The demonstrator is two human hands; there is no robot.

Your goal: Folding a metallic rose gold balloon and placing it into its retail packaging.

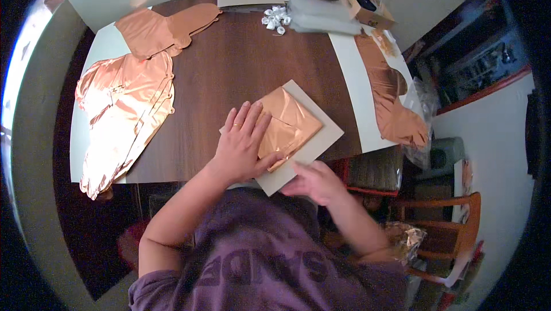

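Observation:
A folded copper-coloured foil sheet, creased into a rough square, lies on a cream square board near the table's front edge. My left hand rests flat on the foil's left side, its fingers stretched out and a ring on one of them. At the board's lower right edge is my right hand, slightly blurred. Its thumb is at the edge and its other fingers point left, apart from the thumb. Whether those fingers touch the board's underside is hidden.
Flat copper foil balloons are piled on the table's left side, and another foil piece lies on the right. White ribbon rolls sit at the back beside clear plastic bags and a cardboard box. A wooden chair stands right.

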